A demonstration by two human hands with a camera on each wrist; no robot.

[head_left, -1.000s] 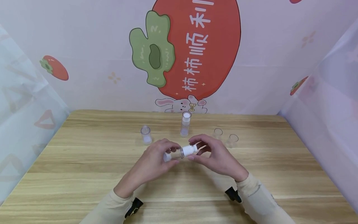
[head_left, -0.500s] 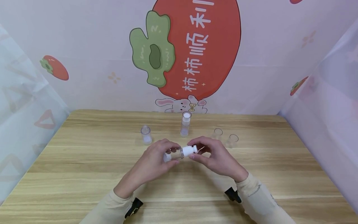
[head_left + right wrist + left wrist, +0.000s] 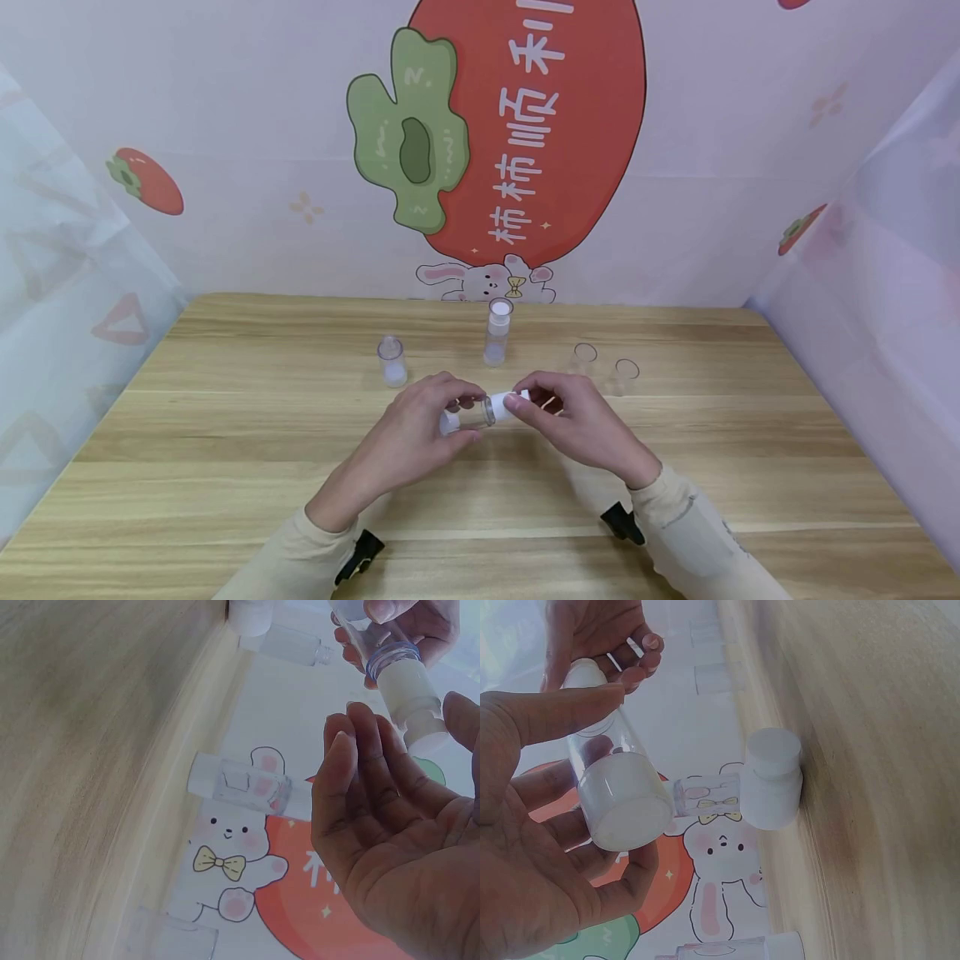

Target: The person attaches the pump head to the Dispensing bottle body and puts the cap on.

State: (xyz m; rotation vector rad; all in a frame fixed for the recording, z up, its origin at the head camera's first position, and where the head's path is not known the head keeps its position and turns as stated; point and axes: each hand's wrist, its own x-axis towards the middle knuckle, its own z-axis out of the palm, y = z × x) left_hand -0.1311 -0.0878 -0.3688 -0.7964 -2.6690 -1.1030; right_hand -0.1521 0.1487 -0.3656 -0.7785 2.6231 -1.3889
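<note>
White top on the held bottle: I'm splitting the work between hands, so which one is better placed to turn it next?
Probably the right hand, which is right at the white top; the left hand is curled round the clear bottle, so it seems better suited to steadying.

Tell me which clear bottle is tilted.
The clear bottle in the left hand; the short bottle on the left and the taller white-topped bottle stand upright on the table.
</note>
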